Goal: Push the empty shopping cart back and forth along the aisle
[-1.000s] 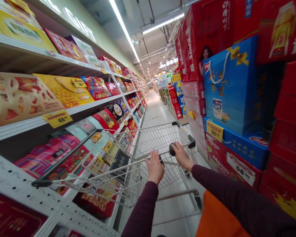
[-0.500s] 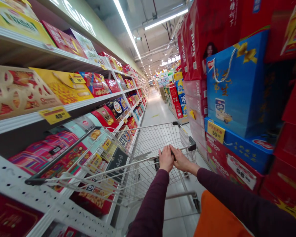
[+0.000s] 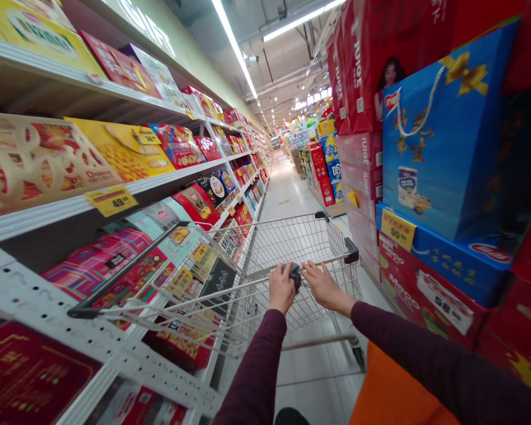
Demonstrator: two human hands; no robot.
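Note:
My left hand [image 3: 282,289] is closed round a dark grey crumpled bundle [image 3: 295,275], perhaps a cloth; its exact kind is unclear. My right hand [image 3: 324,287] is just to the right of it, fingers stretched toward the bundle with a small gap between, and nothing shows in its grasp. Both hands are above the near side of a wire shopping cart [image 3: 287,236], which stands askew in the aisle. The cart's dark handle bar [image 3: 128,268] lies off to the left, beside the shelves, and no hand touches it.
Shelves with boxed gift packs line the left, with a yellow price tag [image 3: 111,200] on one edge. Stacked red cartons [image 3: 429,283] and a blue gift bag [image 3: 433,136] rise close on the right. The aisle floor [image 3: 287,183] runs ahead past the cart.
My hands, together before, have come apart. The left one has shifted left, and the grey bundle now shows in it. The right hand's fingers have straightened. The view has turned slightly left.

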